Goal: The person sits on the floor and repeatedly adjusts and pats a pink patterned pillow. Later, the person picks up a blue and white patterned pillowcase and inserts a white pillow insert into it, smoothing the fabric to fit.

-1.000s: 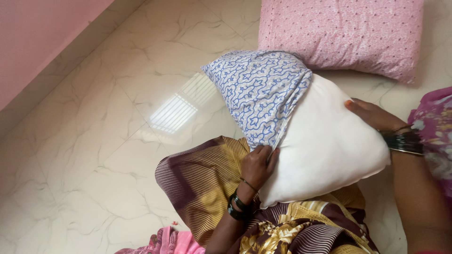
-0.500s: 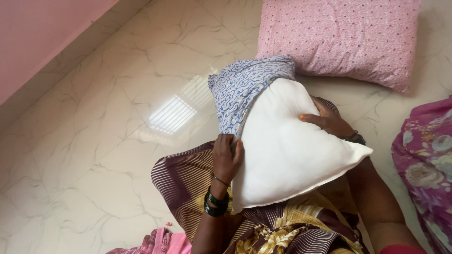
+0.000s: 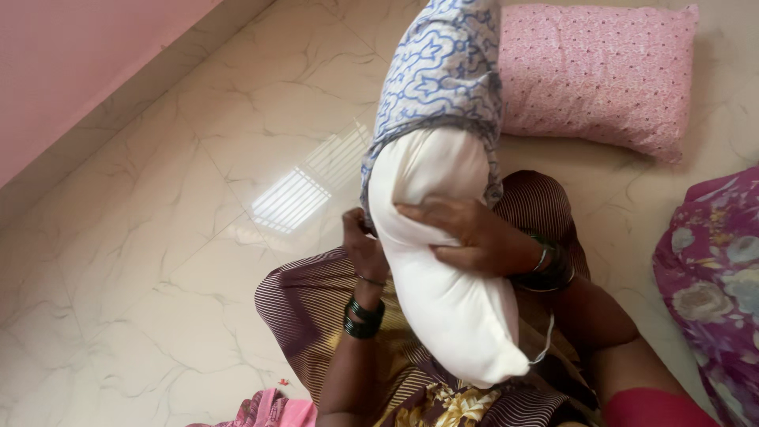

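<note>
A white pillow (image 3: pixel 443 300) stands on end over my lap, its upper half inside a blue-and-white patterned pillowcase (image 3: pixel 443 71). My left hand (image 3: pixel 362 247) grips the open edge of the pillowcase at the pillow's left side. My right hand (image 3: pixel 466 233) lies across the front of the white pillow, fingers pressed into it and squeezing it narrow. Both wrists wear dark bangles.
A pink dotted pillow (image 3: pixel 601 75) lies on the marble floor (image 3: pixel 158 237) behind the upright pillow. A purple floral cloth (image 3: pixel 711 277) sits at the right edge. A pink wall (image 3: pixel 71 71) runs along the upper left. Pink fabric (image 3: pixel 269 411) shows at the bottom.
The pillow has turned from lying wide to standing upright. My right hand came round from the far right side to the front. The pillowcase end has risen toward the top of view.
</note>
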